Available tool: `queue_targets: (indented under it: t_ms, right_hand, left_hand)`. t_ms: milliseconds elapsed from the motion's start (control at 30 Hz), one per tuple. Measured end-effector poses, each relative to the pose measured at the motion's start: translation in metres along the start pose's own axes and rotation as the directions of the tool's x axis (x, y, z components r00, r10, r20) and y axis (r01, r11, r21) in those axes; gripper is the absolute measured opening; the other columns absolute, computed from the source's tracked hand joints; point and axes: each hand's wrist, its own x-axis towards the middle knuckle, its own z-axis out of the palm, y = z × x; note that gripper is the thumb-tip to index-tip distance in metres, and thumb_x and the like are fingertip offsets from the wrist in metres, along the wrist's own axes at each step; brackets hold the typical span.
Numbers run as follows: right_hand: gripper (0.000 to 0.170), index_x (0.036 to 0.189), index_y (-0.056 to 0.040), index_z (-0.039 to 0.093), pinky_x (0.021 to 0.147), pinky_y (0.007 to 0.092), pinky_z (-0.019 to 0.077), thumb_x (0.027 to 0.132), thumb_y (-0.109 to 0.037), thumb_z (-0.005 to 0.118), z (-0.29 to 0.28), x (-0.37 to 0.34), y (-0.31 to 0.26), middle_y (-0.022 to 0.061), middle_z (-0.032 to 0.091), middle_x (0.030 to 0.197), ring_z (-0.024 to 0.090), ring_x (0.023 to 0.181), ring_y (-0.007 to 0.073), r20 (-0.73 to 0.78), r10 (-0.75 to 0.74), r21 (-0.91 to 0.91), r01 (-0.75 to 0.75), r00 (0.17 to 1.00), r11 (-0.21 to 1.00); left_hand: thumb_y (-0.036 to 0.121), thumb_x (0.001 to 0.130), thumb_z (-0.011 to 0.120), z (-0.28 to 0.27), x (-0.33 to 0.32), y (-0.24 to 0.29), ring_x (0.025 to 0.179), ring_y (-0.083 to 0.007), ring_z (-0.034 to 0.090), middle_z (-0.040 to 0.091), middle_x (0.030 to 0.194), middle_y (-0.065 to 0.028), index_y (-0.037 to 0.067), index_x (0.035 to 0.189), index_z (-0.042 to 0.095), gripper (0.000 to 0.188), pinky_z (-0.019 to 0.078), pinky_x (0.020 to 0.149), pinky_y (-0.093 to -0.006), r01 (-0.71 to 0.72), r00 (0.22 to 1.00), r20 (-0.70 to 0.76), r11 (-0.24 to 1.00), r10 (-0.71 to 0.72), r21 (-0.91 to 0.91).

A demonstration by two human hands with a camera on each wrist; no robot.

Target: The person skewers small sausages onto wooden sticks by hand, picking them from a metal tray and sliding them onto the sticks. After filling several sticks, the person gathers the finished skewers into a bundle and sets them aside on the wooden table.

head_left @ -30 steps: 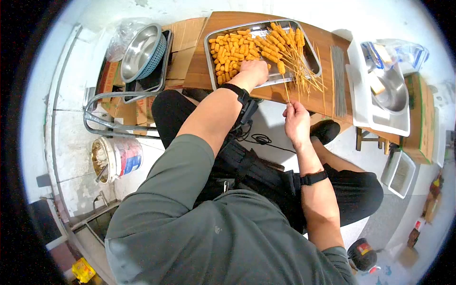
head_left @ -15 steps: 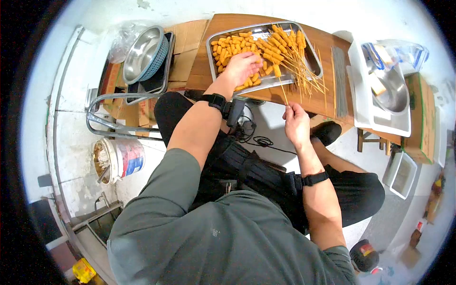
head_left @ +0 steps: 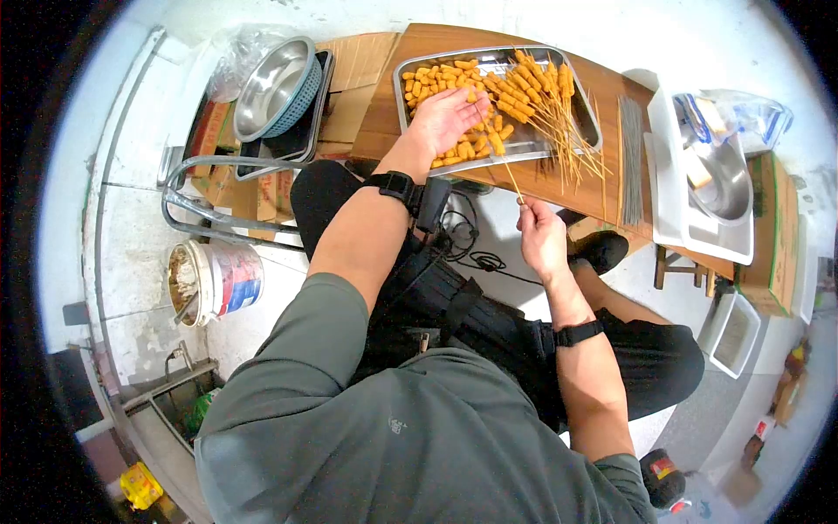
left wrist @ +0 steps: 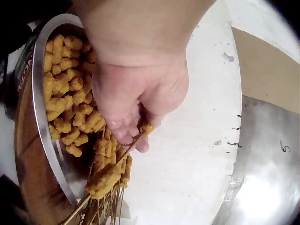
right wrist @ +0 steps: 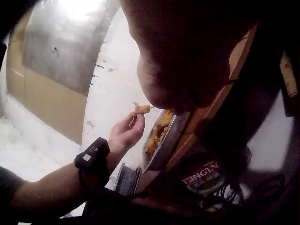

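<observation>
Between thumb and fingers, my left hand pinches a small yellow-orange piece. It is palm up above the loose pieces in the metal tray. My right hand grips the lower end of a thin skewer just off the tray's front edge. Yellow-orange food is on that skewer's upper part, and its tip meets the pinched piece in the left wrist view. Right-hand fingers are dark in the right wrist view.
Filled skewers lie at the tray's right, sticks over its edge. Thin grey sticks are on the wooden table. White containers stand right; a steel bowl and a bucket are left.
My left hand has risen from the loose pieces near the tray's front and turned palm up, now with a piece in its fingers. The right hand's skewer has tilted left towards it.
</observation>
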Motion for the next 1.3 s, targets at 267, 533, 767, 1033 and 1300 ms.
queue_targets:
  t_ms: [267,533,767,1033,1300]
  right_hand:
    - [0.024,0.107,-0.0044,0.066,0.066,0.0384,0.0518,0.094,-0.019,0.053,-0.001,0.000,-0.003,0.0148,0.065,0.070,0.067,0.067,0.0272,0.006,0.011,0.009,-0.011,1.000,1.000]
    - [0.024,0.109,-0.0050,0.066,0.066,0.0386,0.0517,0.094,-0.018,0.052,0.000,0.001,0.001,0.0158,0.065,0.070,0.066,0.067,0.0290,-0.003,-0.012,-0.006,0.012,1.000,1.000]
    - [0.025,0.110,-0.0045,0.065,0.066,0.0389,0.0517,0.093,-0.018,0.053,0.000,0.003,0.004,0.0163,0.065,0.070,0.067,0.067,0.0292,0.005,0.006,0.013,-0.006,1.000,1.000]
    - [0.024,0.108,-0.0035,0.065,0.066,0.0387,0.0518,0.093,-0.017,0.053,0.000,0.002,0.002,0.0159,0.065,0.070,0.067,0.067,0.0289,0.003,-0.002,0.004,0.002,1.000,1.000]
    - [0.024,0.106,-0.0003,0.065,0.063,0.0284,0.0476,0.096,-0.018,0.052,0.005,0.003,0.008,0.0068,0.060,0.067,0.056,0.062,0.0130,0.006,0.038,0.095,-0.038,0.999,0.995]
  left_hand:
    - [0.014,0.095,0.056,0.004,-0.002,0.001,0.105,-0.0267,0.062,0.063,0.109,-0.0145,-0.002,0.112,0.058,0.023,0.0517,0.092,-0.0403,-0.013,1.000,0.016,0.998,0.012,0.067]
    - [0.015,0.096,0.056,0.003,0.000,-0.002,0.106,-0.0265,0.061,0.063,0.110,-0.0142,-0.002,0.112,0.057,0.024,0.0514,0.093,-0.0401,-0.020,0.999,0.043,0.997,0.016,0.081]
    - [0.015,0.095,0.056,0.005,0.002,-0.002,0.104,-0.0259,0.062,0.063,0.109,-0.0140,-0.001,0.111,0.057,0.023,0.0514,0.092,-0.0403,-0.003,1.000,0.001,0.999,0.003,0.041]
    - [0.014,0.094,0.058,0.005,0.000,-0.002,0.104,-0.0266,0.062,0.064,0.108,-0.0142,-0.001,0.110,0.058,0.022,0.0517,0.092,-0.0401,-0.023,0.999,0.036,0.999,0.021,0.047]
    - [0.013,0.092,0.061,0.011,-0.004,-0.012,0.105,-0.0292,0.062,0.063,0.109,-0.0162,-0.001,0.110,0.058,0.023,0.0499,0.093,-0.0409,-0.001,0.998,0.055,0.998,-0.003,0.068]
